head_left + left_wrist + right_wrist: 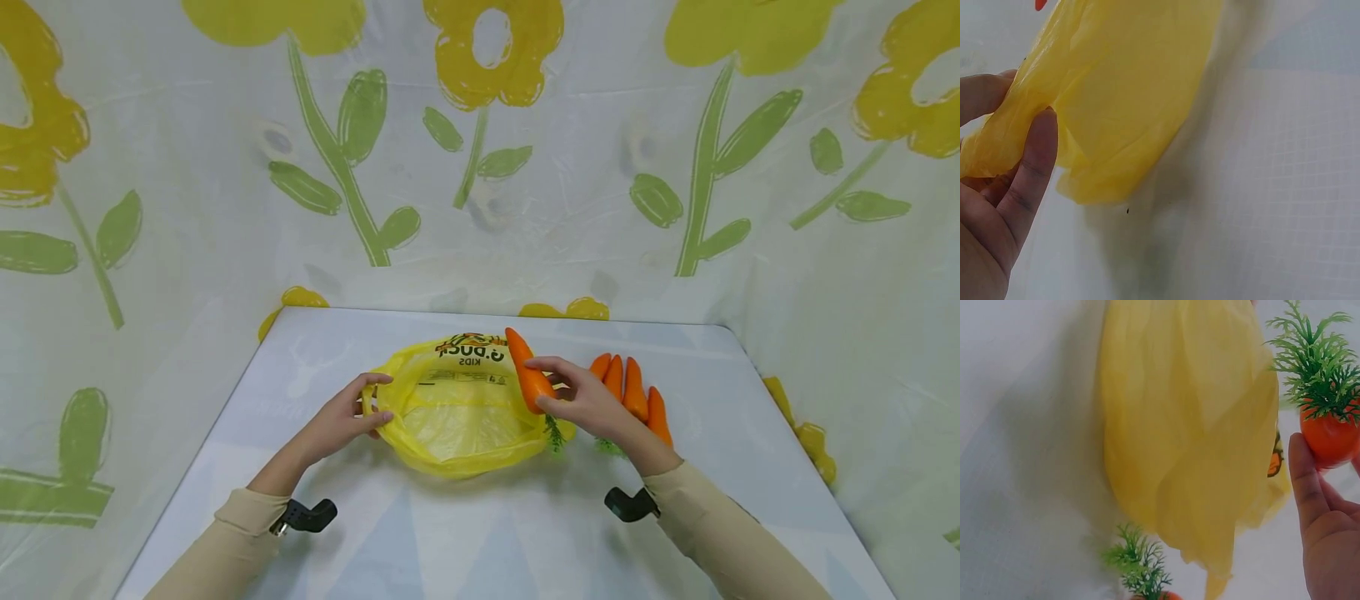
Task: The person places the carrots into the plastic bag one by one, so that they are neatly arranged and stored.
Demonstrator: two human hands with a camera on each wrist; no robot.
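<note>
A yellow plastic bag (468,463) with printed lettering lies on the table, its mouth spread towards me. My left hand (339,423) pinches the bag's left edge between thumb and fingers; the left wrist view shows the thin yellow film (1135,87) bunched in that hand (997,212). In my right hand (596,406) is an orange carrot (528,372), held at its thick end over the bag's right rim. Its tip points up and away, and the green leafy top (553,433) hangs down. The right wrist view shows this carrot (1330,440) beside the bag.
Several more carrots (634,390) lie side by side right of the bag, partly behind my right hand and forearm. White table (480,550) surrounds them. A flower-printed cloth (570,208) stands behind the table and along its sides.
</note>
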